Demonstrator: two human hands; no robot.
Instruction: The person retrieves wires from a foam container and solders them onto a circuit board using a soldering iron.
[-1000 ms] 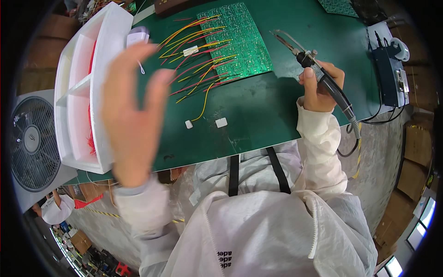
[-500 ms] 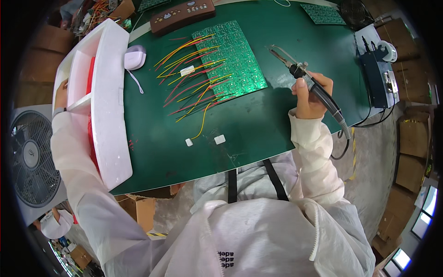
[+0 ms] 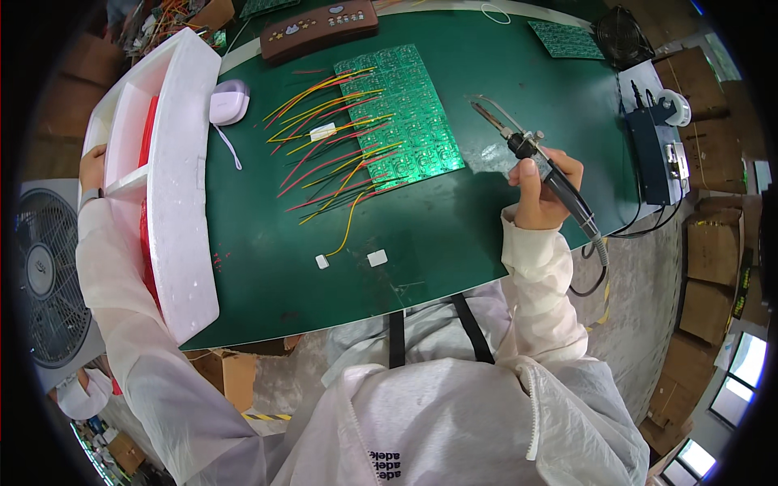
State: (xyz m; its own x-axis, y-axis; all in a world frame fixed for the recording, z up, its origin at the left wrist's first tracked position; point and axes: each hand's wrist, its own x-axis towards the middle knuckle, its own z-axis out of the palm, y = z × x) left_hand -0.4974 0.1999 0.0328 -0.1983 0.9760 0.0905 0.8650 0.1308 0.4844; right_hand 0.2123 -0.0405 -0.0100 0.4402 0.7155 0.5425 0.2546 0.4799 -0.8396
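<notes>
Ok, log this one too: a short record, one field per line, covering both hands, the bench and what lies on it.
Left hand: at the white foam compartment box; grip unclear
Right hand: holding a black-handled soldering iron
Centre: green rectangular circuit-board panel, flat on the green tabletop
Wires: thin red, yellow and black wires across the panel's left edge
Far side: brown rectangular case
Right side: dark blue box-shaped unit

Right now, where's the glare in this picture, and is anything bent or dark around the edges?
Head view: bright glare toward the near edge of the large circuit board; head view: a pale shine on the green table beside the soldering iron; head view: the table's far edge curves, and the picture's corners go black.
</notes>
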